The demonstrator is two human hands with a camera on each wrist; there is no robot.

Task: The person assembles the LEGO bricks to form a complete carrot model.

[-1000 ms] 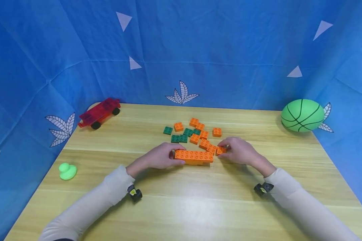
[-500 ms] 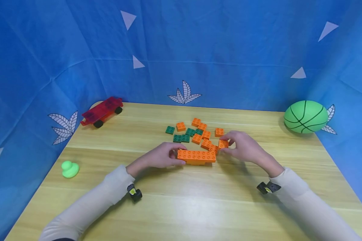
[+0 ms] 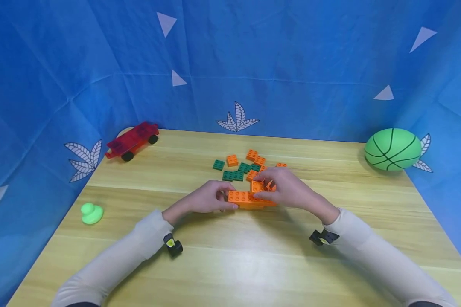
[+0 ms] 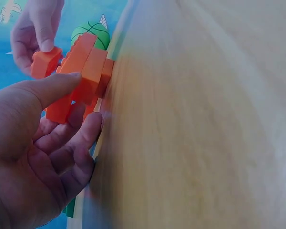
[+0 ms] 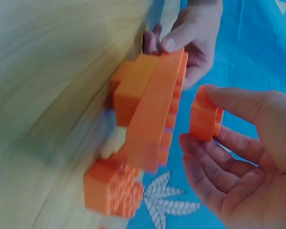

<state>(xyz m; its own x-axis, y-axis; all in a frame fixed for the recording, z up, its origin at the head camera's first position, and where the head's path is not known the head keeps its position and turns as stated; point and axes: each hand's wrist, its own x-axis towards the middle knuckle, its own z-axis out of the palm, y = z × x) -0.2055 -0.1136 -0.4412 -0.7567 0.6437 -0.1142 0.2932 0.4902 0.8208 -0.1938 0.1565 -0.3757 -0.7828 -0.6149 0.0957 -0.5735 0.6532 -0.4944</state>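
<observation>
Near the middle of the table is a long orange structure of toy building bricks (image 3: 238, 199), with a studded top row wider than the layers beneath. My left hand (image 3: 210, 197) grips its left end; in the left wrist view the thumb lies on the near face and the fingers bend behind. Over the top row, my right hand (image 3: 288, 189) pinches a small square orange brick (image 5: 204, 114) between thumb and fingers. In the right wrist view a gap shows between this brick and the studs of the structure.
Behind the structure lie loose orange bricks (image 3: 232, 160) and several flat green bricks (image 3: 218, 165). A red toy car (image 3: 133, 140) stands at the back left, a green duck (image 3: 91, 213) at the left, a green ball (image 3: 393, 149) at the back right. Blue cloth (image 3: 299, 64) surrounds the table.
My right hand has lifted the small orange brick off the table beside the loose bricks and carried it left over the structure. My left hand keeps its grip on the left end.
</observation>
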